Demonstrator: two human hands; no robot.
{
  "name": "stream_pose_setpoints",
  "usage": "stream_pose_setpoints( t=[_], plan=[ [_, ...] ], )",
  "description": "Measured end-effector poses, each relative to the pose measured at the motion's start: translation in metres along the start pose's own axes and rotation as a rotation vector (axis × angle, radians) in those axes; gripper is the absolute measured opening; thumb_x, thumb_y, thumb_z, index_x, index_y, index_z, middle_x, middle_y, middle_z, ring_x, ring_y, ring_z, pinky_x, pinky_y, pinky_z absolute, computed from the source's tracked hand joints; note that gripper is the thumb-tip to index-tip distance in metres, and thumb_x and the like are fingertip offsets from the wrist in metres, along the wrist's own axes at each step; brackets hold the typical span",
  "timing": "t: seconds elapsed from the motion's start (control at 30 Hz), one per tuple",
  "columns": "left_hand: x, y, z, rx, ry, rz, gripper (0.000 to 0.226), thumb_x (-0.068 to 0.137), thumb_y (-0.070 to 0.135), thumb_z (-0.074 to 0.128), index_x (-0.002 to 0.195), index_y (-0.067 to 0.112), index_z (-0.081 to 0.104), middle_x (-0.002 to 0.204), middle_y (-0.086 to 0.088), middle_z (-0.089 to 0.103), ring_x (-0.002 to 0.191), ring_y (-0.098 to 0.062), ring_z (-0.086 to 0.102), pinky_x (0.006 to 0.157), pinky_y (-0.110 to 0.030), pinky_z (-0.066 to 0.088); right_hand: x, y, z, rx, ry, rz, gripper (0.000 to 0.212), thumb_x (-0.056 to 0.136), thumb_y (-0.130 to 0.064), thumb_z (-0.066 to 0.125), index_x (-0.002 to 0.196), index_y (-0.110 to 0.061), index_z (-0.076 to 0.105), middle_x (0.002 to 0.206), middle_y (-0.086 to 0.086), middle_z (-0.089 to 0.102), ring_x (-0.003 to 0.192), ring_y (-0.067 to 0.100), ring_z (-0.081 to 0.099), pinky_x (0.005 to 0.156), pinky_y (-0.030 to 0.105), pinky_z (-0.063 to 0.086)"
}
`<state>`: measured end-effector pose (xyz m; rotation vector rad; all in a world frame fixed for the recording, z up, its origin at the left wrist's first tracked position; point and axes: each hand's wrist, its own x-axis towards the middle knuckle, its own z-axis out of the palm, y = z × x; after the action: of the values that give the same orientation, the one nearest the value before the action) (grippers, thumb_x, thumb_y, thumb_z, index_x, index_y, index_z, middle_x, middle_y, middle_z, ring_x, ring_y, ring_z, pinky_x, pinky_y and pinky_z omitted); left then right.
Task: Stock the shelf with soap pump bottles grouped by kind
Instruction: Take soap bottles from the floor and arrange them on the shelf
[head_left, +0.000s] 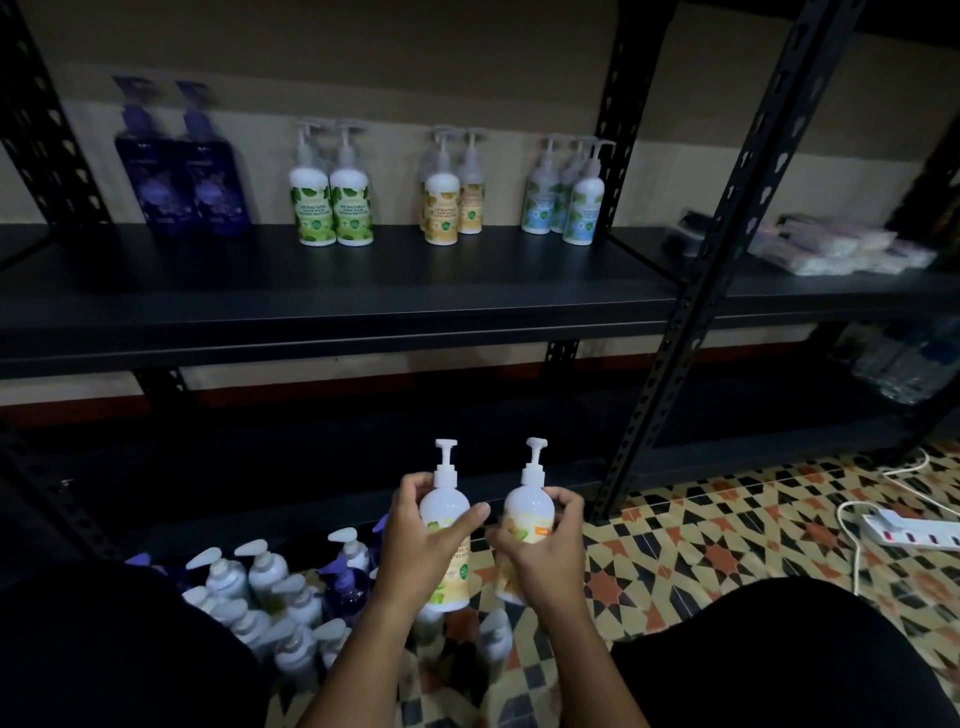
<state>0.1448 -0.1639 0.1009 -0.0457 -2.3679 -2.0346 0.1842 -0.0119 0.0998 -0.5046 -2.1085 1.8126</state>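
dim, underexposed view with wide-angle bending at the edges

the black metal shelf board (332, 291) and lower bay sink into shadow; the two white pump bottles (447, 525) held close are brightest and sharp. the purple bottles (182, 171) at far left are smeared, and the slotted black upright post (727, 249) leans from lens distortion.

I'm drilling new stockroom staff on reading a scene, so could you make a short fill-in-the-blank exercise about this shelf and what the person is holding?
1. The black metal shelf carries ____ groups of pump bottles.
2. The dark purple pump bottles stand at the shelf's far ____ end.
3. The left hand and the right hand each hold ____ white pump bottle.
4. The unshelved white and purple pump bottles wait on the patterned tiled ____.

Missing words: four; left; one; floor
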Motion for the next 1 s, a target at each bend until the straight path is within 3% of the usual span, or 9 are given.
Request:
stream_pose_setpoints(
  t=[0.1,0.2,0.27,0.33,0.5,0.67,0.77,0.87,1.0],
  plan=[
    [0.002,-0.002,0.0,-0.069,0.009,-0.037,0.049,0.075,0.043,0.089,0.106,0.029,0.054,0.105,0.002,0.066,0.091,-0.013,0.068,0.074,-0.032,0.056,0.002,0.002,-0.002,0.091,-0.032,-0.024,0.055,0.076,-0.012,0.087,0.118,-0.03,0.056,0.103,0.003,0.068,0.082,0.015,0.07,0.074,0.041,0.062],
    [0.005,-0.005,-0.002,-0.108,-0.012,-0.012,0.052,0.067,0.055,0.089,0.099,0.024,0.061,0.092,0.004,0.071,0.083,-0.014,0.072,0.067,-0.032,0.059,0.004,0.003,-0.004,0.165,-0.101,0.042,0.05,0.084,-0.017,0.077,0.126,-0.037,0.059,0.108,0.003,0.069,0.095,0.024,0.07,0.081,0.05,0.061],
    [0.004,-0.004,-0.003,-0.135,-0.031,0.006,0.047,0.072,0.05,0.088,0.099,0.02,0.064,0.091,0.003,0.073,0.083,-0.016,0.074,0.067,-0.034,0.061,0.004,0.002,-0.006,0.24,-0.124,0.091,0.05,0.078,-0.019,0.072,0.124,-0.035,0.06,0.101,0.007,0.07,0.09,0.031,0.069,0.079,0.053,0.06],
    [0.004,-0.003,-0.003,-0.155,-0.052,0.013,0.039,0.077,0.045,0.081,0.104,0.022,0.066,0.095,0.003,0.074,0.087,-0.015,0.074,0.071,-0.035,0.062,0.004,0.0,-0.007,0.28,-0.141,0.114,0.06,0.071,-0.018,0.072,0.127,-0.032,0.058,0.096,0.011,0.068,0.083,0.033,0.066,0.075,0.053,0.058],
    [0.003,-0.002,0.0,-0.223,-0.083,-0.008,0.035,0.088,0.045,0.07,0.119,0.029,0.064,0.103,0.0,0.075,0.09,-0.017,0.075,0.07,-0.033,0.06,0.003,0.0,-0.008,0.231,-0.125,0.123,0.08,0.06,-0.003,0.091,0.121,-0.032,0.046,0.112,0.015,0.063,0.095,0.044,0.067,0.074,0.06,0.06],
    [0.003,-0.002,0.0,-0.284,-0.073,-0.032,0.045,0.086,0.059,0.069,0.123,0.036,0.06,0.102,-0.008,0.073,0.091,-0.04,0.072,0.079,-0.062,0.06,0.001,-0.001,-0.007,0.203,-0.119,0.063,0.061,0.068,-0.006,0.085,0.114,-0.037,0.061,0.104,0.011,0.069,0.09,0.036,0.07,0.075,0.06,0.059],
    [0.003,-0.002,0.0,-0.31,-0.084,-0.02,0.051,0.084,0.063,0.064,0.125,0.033,0.06,0.102,-0.013,0.072,0.091,-0.046,0.07,0.08,-0.069,0.056,0.001,-0.003,-0.007,0.168,-0.136,0.075,0.063,0.069,-0.012,0.081,0.121,-0.041,0.061,0.102,0.007,0.07,0.089,0.032,0.071,0.075,0.059,0.06],
    [0.002,0.005,0.002,-0.28,-0.094,0.005,0.04,0.088,0.054,0.064,0.123,0.035,0.06,0.101,-0.004,0.074,0.092,-0.036,0.073,0.079,-0.057,0.06,-0.001,-0.006,-0.007,0.172,-0.139,0.069,0.062,0.072,-0.007,0.077,0.12,-0.042,0.061,0.098,0.009,0.07,0.087,0.034,0.07,0.074,0.056,0.061],
    [0.006,0.021,0.004,-0.249,-0.132,0.089,0.046,0.083,0.053,0.071,0.124,0.035,0.059,0.107,0.002,0.074,0.1,-0.021,0.072,0.086,-0.042,0.059,0.002,-0.018,-0.007,0.185,-0.118,0.001,0.065,0.069,-0.004,0.079,0.123,-0.035,0.06,0.098,0.012,0.069,0.081,0.031,0.069,0.066,0.036,0.061]
  ],
)
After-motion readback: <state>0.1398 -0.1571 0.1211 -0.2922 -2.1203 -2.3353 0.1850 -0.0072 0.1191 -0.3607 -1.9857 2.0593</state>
